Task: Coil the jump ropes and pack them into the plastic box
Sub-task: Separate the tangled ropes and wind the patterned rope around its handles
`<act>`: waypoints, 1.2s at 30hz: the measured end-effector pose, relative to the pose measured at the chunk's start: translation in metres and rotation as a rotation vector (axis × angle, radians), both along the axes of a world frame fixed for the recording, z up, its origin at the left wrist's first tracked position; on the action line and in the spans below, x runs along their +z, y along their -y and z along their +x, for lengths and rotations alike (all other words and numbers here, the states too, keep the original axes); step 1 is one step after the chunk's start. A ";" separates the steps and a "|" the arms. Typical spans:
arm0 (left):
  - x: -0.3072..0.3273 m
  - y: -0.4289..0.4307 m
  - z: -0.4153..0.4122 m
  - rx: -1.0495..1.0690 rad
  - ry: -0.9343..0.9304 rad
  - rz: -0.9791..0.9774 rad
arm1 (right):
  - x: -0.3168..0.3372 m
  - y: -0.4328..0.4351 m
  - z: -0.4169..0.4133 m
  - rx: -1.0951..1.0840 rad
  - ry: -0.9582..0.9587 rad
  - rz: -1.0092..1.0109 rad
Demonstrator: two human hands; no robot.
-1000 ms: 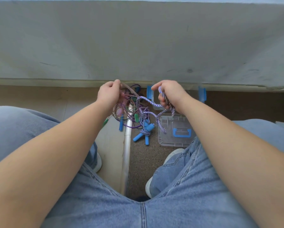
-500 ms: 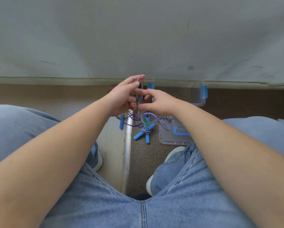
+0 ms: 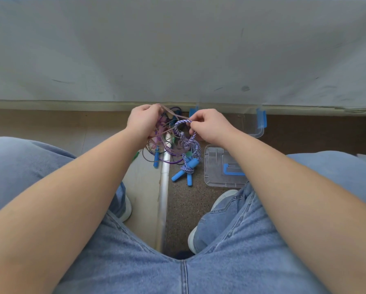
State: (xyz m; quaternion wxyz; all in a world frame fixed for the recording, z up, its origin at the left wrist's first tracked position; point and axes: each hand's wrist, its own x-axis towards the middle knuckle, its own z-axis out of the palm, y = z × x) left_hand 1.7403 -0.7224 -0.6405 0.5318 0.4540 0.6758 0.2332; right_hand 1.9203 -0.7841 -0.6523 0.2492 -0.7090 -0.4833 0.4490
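Observation:
A tangle of thin jump ropes (image 3: 165,145) hangs above the floor, gripped by my left hand (image 3: 143,120). My right hand (image 3: 209,126) pinches a loop of a purple-and-white braided rope (image 3: 185,135). That braided rope runs down to two blue handles (image 3: 185,171) lying on the floor. A clear plastic box (image 3: 257,126) with blue latches stands by the wall, partly hidden by my right hand. Its clear lid (image 3: 216,166) with a blue handle lies on the floor under my right forearm.
A grey wall (image 3: 182,49) rises just beyond the hands. A metal floor strip (image 3: 164,200) runs between my legs. My shoes (image 3: 199,236) and jeans-clad knees flank the ropes on both sides.
My hands, close together half a second ago, have drawn apart. The right hand now pinches a loop of the braided rope, and the left hand holds the thin ropes higher.

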 end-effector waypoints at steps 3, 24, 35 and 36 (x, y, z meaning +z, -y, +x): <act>0.001 0.003 -0.002 -0.103 -0.130 0.014 | -0.001 0.004 0.001 0.083 0.236 0.015; 0.000 0.007 0.005 -0.200 0.159 -0.312 | 0.010 -0.002 0.006 -0.225 -0.166 0.209; 0.008 0.000 0.005 0.060 0.616 -0.289 | 0.013 0.003 0.009 0.033 0.068 -0.059; 0.010 0.000 0.005 0.079 0.632 -0.268 | 0.012 0.005 0.013 0.131 0.240 -0.099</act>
